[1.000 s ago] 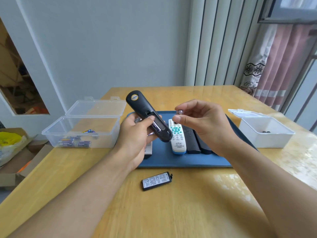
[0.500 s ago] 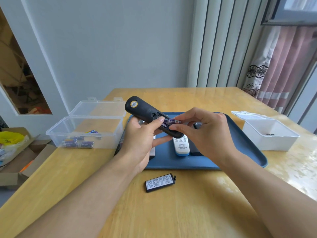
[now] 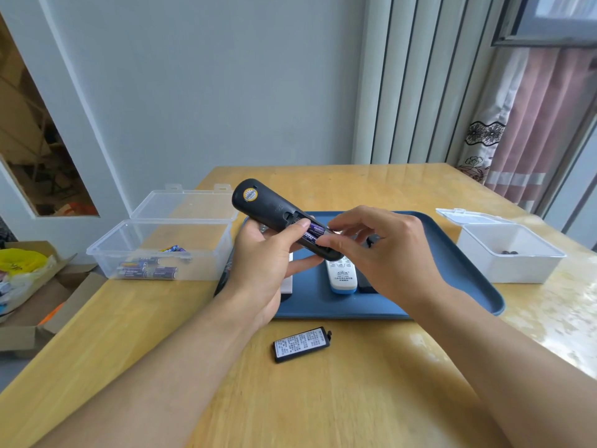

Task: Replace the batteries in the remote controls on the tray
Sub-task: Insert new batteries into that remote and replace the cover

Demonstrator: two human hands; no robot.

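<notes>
With our left hand (image 3: pixel 265 266) gripping the black remote (image 3: pixel 277 215), our right hand's (image 3: pixel 384 253) fingers (image 3: pixel 336 244) pinch the purple batteries (image 3: pixel 312 232); the one at 12 o'clock may spring out if unseated.

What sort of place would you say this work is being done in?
Probably a room in a home: a wooden table stands by a window hung with pink curtains, and household remotes lie on a blue tray.

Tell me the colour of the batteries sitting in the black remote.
Purple with white lettering, seen in the head view: batteries in the remote.
</notes>
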